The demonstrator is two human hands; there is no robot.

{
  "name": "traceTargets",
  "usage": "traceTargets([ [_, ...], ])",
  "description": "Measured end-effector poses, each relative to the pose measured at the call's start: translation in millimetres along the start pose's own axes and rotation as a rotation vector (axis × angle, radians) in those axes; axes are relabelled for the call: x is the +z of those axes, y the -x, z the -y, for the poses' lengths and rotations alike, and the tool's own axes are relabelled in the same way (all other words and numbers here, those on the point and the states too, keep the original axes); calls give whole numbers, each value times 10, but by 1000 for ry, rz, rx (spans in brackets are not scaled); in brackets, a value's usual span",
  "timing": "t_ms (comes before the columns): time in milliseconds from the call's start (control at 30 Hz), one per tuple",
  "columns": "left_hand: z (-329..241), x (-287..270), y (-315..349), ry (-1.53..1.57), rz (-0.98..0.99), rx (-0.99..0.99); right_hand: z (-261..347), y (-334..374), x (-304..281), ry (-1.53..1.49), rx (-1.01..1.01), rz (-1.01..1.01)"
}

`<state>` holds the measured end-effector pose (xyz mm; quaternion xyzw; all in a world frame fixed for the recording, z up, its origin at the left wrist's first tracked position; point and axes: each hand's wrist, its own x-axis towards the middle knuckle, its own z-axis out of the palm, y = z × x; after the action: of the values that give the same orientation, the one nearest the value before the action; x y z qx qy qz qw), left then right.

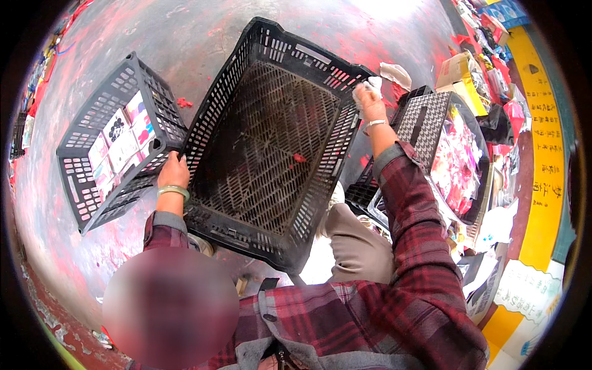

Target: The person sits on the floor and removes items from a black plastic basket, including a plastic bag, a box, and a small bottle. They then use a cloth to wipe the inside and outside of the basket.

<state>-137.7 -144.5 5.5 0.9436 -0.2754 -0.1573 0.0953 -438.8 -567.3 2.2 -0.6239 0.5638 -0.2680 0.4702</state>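
The grey floor [203, 31], streaked pinkish red, carries 1 black slotted plastic crate [159, 114] at left. A crumpled red scrap [184, 102] lies near it.

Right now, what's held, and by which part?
The left hand holds the large black crate by its left wall. The right hand holds a white wad at the crate's right rim; grip there unclear.

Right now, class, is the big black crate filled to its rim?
No, the big black crate plainly shows its slatted bottom, with a small red scrap lying on it.
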Motion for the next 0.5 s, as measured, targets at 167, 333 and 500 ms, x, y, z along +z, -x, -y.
traceTargets([
  [167, -113, 10, -26, -37, 49, 9, -318, -631, -198, 158, 129, -310],
  [333, -61, -28, 25, -19, 61, 19, -99, -356, 131, 1019, -59, -161],
  [500, -76, -60, -10, -25, 67, -9, 80, 214, 431, 809, 64, -79],
])
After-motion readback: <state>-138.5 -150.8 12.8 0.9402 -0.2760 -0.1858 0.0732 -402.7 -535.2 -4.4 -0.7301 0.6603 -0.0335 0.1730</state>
